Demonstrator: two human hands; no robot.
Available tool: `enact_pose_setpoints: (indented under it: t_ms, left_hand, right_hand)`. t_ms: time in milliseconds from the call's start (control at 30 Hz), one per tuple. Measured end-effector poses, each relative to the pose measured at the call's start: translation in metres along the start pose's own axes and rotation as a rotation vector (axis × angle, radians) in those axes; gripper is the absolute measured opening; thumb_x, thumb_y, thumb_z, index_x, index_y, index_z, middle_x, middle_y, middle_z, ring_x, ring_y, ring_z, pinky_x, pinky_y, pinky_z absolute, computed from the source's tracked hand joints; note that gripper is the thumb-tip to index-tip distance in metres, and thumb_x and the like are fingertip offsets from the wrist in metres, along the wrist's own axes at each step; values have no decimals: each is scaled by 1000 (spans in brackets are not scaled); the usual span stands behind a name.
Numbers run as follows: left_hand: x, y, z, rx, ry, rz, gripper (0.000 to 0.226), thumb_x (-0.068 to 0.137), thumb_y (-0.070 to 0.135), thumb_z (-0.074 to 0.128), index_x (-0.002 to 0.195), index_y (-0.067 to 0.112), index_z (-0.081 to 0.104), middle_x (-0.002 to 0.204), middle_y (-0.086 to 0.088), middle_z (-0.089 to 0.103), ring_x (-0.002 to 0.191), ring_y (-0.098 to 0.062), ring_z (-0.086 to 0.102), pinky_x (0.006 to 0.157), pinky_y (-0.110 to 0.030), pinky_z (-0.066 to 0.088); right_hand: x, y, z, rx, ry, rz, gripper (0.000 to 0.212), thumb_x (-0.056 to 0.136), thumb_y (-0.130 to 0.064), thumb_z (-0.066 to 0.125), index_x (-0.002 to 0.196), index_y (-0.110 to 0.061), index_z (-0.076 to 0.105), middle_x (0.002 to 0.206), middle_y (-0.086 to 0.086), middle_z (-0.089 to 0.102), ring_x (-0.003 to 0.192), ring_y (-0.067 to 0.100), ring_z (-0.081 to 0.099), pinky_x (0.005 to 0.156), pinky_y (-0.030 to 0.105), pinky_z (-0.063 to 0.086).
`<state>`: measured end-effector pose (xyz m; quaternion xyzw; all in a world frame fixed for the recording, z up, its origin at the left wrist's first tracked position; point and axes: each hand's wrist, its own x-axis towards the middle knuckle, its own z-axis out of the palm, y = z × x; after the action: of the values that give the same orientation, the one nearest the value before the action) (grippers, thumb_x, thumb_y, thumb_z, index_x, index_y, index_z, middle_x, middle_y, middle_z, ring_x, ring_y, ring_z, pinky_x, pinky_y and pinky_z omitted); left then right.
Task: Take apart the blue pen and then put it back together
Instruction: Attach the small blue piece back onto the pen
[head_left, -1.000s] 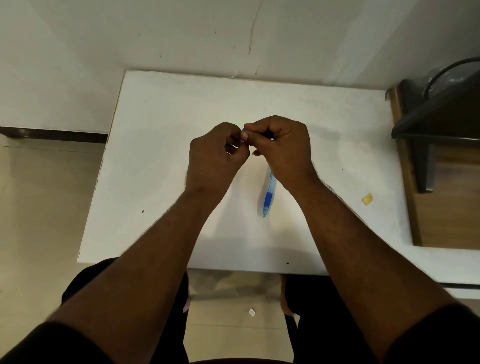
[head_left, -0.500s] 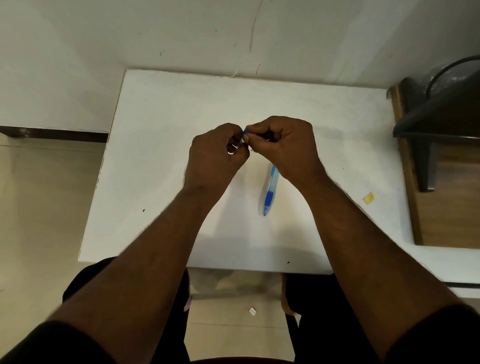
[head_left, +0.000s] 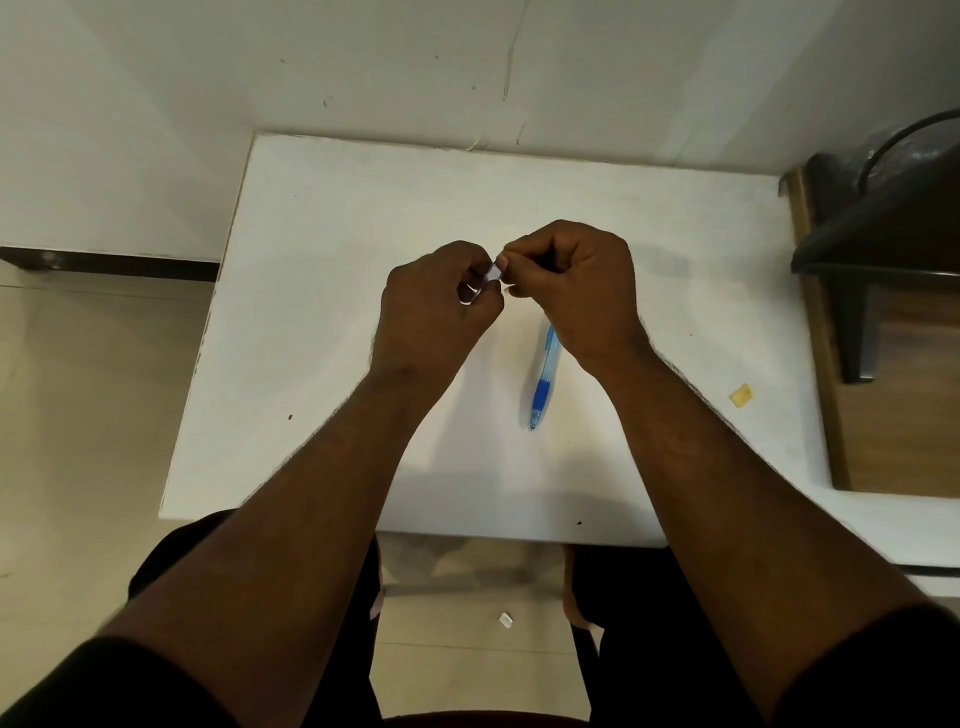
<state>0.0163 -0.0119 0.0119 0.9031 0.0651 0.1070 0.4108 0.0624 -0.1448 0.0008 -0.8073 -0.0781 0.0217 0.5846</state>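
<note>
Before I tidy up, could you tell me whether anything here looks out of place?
A small yellow scrap lies loose near the white table's right edge, and a white scrap sits on the floor under it. The blue pen barrel simply lies mid-disassembly.

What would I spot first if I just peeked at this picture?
Two hands meeting over the middle of the white table: the left hand and right hand pinch a tiny pen part between them. Just below the right hand, the blue pen barrel lies on the table.
</note>
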Motion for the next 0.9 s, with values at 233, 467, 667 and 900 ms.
enact_pose_setpoints:
  t_ms: [233, 467, 667, 900]
  left_hand:
    - [0, 0, 2, 105, -31, -1, 15, 86, 22, 62, 91, 10, 69, 82, -5, 72, 74, -21, 66, 73, -33, 53]
    - [0, 0, 1, 147, -33, -104, 16, 87, 21, 60, 94, 9, 68, 81, -7, 71, 73, -23, 63, 70, -33, 50]
    - [-2, -8, 7, 247, -209, -276, 18, 83, 24, 61, 93, 12, 69, 89, -4, 70, 73, -18, 56, 66, -25, 39]
    - [-8, -15, 17, 320, -304, -311, 18, 83, 25, 60, 93, 11, 68, 94, -6, 69, 78, -24, 60, 67, -29, 45]
  right_hand:
    - [0, -1, -1, -149, -48, -51, 6, 80, -13, 72, 82, -7, 72, 71, -14, 64, 67, 4, 64, 70, 20, 55]
    - [2, -2, -3, -28, -204, 140, 20, 88, -2, 61, 106, -6, 71, 96, 9, 70, 80, 20, 67, 63, 27, 60]
    - [3, 8, -14, -449, -45, 137, 12, 87, -23, 64, 98, -20, 69, 87, -6, 64, 81, 14, 64, 79, 31, 55]
    - [2, 9, -23, -904, -217, 441, 39, 77, -47, 68, 89, -15, 48, 79, 1, 53, 76, 24, 57, 63, 33, 42]
